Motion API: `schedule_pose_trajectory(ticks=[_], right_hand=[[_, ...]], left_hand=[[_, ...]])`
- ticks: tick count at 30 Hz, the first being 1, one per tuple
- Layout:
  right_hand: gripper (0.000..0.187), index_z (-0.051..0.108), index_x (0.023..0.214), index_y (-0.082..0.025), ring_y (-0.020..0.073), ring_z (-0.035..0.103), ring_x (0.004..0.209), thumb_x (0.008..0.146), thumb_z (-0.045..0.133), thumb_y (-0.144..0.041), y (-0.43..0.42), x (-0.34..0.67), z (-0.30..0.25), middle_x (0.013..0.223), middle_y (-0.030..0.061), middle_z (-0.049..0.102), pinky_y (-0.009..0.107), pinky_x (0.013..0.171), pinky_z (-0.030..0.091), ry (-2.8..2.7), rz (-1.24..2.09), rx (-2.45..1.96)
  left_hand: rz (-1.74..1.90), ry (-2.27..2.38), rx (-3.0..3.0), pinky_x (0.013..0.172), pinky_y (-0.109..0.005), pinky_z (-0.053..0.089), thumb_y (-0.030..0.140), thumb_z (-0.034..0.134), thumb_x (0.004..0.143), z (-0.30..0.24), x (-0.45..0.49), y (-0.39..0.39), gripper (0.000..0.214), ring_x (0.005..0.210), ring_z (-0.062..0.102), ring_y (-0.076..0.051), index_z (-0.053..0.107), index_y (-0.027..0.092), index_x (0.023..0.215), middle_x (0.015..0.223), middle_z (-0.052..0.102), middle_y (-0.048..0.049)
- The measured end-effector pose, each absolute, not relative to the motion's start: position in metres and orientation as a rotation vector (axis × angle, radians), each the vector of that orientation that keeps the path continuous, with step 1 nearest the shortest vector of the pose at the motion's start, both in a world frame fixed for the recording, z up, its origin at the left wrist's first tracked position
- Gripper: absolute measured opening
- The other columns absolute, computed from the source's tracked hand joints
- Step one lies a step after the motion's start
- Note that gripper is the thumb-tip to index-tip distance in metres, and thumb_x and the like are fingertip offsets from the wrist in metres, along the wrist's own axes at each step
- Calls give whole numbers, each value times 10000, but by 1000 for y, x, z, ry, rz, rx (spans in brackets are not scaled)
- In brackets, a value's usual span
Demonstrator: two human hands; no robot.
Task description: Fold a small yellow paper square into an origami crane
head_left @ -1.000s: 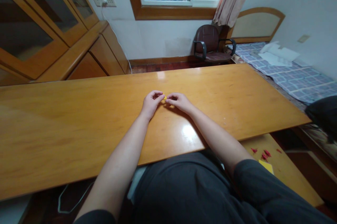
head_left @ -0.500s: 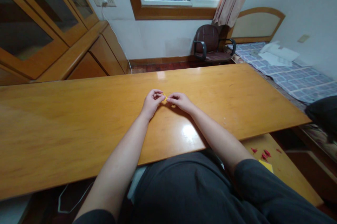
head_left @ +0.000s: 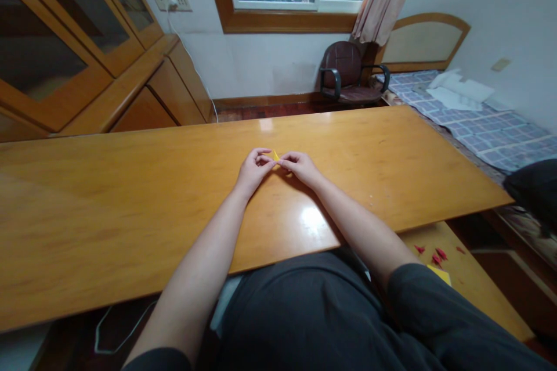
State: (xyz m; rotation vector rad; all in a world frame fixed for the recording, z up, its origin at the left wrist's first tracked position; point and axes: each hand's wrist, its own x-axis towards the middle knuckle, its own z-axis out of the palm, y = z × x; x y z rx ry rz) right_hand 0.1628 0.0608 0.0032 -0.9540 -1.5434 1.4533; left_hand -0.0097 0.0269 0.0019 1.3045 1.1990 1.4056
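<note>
A small piece of folded yellow paper (head_left: 275,156) is pinched between my two hands, just above the wooden table (head_left: 143,208). One thin point of it sticks up from the fingertips; the rest is mostly covered. My left hand (head_left: 256,168) grips it from the left with thumb and fingers. From the right, my right hand (head_left: 300,165) pinches it, its fingertips meeting those of the left hand. Both forearms reach in from the near edge of the table.
On a lower wooden surface (head_left: 478,290) at right lie several small red folded pieces (head_left: 439,255) and some yellow paper (head_left: 439,273). A brown armchair (head_left: 343,72) stands beyond the table. A bed (head_left: 474,121) is at right, a glass-door cabinet (head_left: 73,28) at left.
The yellow paper has turned in my fingers, and a point of it now stands up more clearly. Both hands have shifted very slightly right.
</note>
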Motion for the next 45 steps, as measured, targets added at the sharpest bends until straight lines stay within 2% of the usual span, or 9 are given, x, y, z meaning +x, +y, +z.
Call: schedule_pose_trajectory(ticks=[8, 14, 18, 22, 35, 39, 45], right_hand=[[336, 650, 789, -146, 104, 523, 586, 738, 706, -474, 62, 163, 0, 662, -6, 615, 217, 546, 419, -1635, 1430, -931], [349, 650, 830, -148, 101, 515, 595, 780, 671, -494, 62, 162, 0, 666, -14, 595, 209, 550, 411, -1686, 1389, -915], [370, 631, 819, -150, 100, 505, 584, 784, 659, -517, 63, 164, 1, 668, -19, 581, 213, 545, 404, -1689, 1448, -875], [393, 629, 800, -149, 100, 492, 579, 784, 662, -540, 61, 166, 4, 655, -21, 568, 218, 551, 389, -1738, 1442, -847], [346, 675, 849, -142, 129, 580, 695, 855, 603, -480, 61, 164, 4, 759, 25, 674, 236, 663, 445, -1899, 1247, -858], [415, 678, 889, -134, 130, 606, 672, 825, 640, -543, 59, 163, 4, 767, 41, 693, 225, 614, 449, -1860, 1329, -905], [445, 689, 864, -124, 105, 542, 598, 801, 659, -563, 60, 165, 3, 695, 13, 647, 208, 553, 411, -1806, 1415, -894]], left_hand=[[1375, 1232, 1278, 698, -267, 458, 300, 785, 657, 4, -11, 27, 383, 664, 605, -133, 586, 183, 962, 707, 652, 24], [1357, 1232, 1275, 710, -269, 467, 327, 795, 649, 4, -12, 25, 399, 678, 608, -134, 587, 183, 958, 716, 655, 23], [1322, 1204, 1283, 724, -276, 474, 355, 801, 641, 3, -14, 27, 390, 693, 610, -136, 636, 172, 943, 748, 666, 8], [1315, 1249, 1298, 707, -276, 474, 394, 791, 662, 0, -15, 30, 317, 712, 608, -148, 685, 163, 851, 777, 681, -20], [1345, 1233, 1263, 644, -256, 442, 401, 774, 683, 3, -14, 28, 269, 654, 566, -133, 663, 166, 751, 714, 645, -3], [1348, 1231, 1260, 647, -250, 433, 399, 781, 679, 3, -14, 28, 265, 654, 559, -127, 673, 165, 740, 711, 649, -2], [1308, 1260, 1258, 646, -259, 430, 423, 802, 660, 6, -13, 27, 294, 641, 562, -134, 685, 163, 732, 699, 667, -9]])
